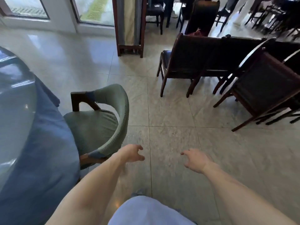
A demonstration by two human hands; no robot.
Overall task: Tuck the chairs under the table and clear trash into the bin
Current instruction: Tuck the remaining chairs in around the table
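The counter [40,143] sits at my left under a blue cloth, the green chair [97,124] partly tucked against it. My left hand [132,153] hovers just beside its back, fingers loosely curled, empty; I should push low and square. My right hand [194,161] hangs open, empty. No trash or bin shows.

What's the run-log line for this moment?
left hand: open, empty | right hand: open, empty | green upholstered wooden armchair: partly under blue-clothed round table
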